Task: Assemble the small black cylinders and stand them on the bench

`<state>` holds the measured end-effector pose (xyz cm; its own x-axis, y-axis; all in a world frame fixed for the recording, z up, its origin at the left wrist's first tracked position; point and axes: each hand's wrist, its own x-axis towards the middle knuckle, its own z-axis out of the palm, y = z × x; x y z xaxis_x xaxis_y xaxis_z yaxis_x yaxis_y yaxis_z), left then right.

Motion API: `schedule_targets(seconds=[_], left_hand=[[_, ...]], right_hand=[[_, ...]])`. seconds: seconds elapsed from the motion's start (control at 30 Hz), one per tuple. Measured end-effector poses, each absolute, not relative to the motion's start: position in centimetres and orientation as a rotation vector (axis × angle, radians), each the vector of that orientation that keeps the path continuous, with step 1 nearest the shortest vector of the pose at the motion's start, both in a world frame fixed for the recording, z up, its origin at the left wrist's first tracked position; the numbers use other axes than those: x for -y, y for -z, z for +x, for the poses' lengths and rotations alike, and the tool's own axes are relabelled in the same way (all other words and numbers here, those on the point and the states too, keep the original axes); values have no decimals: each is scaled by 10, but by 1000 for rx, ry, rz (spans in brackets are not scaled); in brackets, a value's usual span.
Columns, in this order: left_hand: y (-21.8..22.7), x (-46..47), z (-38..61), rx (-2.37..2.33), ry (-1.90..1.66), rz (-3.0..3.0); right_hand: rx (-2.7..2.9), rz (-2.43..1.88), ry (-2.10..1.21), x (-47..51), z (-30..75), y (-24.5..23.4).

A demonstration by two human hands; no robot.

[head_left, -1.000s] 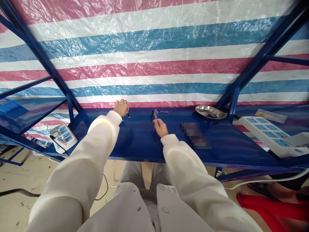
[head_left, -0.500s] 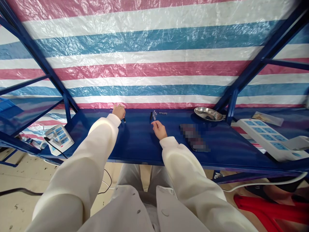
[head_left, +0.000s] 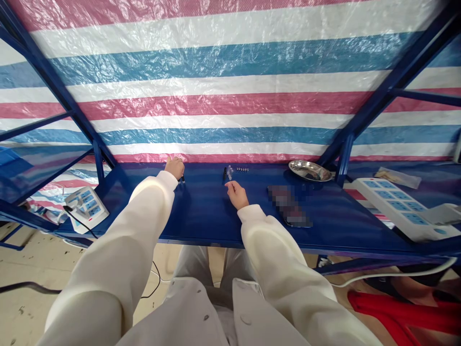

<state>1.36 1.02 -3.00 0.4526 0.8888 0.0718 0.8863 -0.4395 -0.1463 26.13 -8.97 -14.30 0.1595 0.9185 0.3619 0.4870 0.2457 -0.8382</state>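
My left hand [head_left: 175,168] is at the left part of the blue table, back up, with its fingers closed and mostly hidden. Two small black tubes [head_left: 183,179] with pale ends show at its fingertips; one appears to be in its grip. My right hand [head_left: 237,194] rests near the table's middle with the fingers curled together. Whatever it may hold is hidden. Just beyond it lie a black row of small parts [head_left: 224,173], several clear plastic pieces [head_left: 230,172] and a line of several small shiny metal parts [head_left: 242,169].
A blurred-out dark flat object [head_left: 288,205] lies right of my right hand. A round metal dish [head_left: 310,170] stands at the back right. White power strips [head_left: 86,207] flank the table [head_left: 205,221] on both sides. Blue frame posts and a striped sheet [head_left: 216,103] rise behind.
My left hand has shifted slightly left. Two black tubes now show by its fingertips, where one showed before. My right hand has hardly moved.
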Motion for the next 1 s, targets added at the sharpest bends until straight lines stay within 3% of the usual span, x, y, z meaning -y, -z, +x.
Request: schedule_targets(seconds=[1.0], left_hand=[[32, -4, 9, 1544, -97, -2530]], right_hand=[[1513, -1477, -515, 90, 261, 139]])
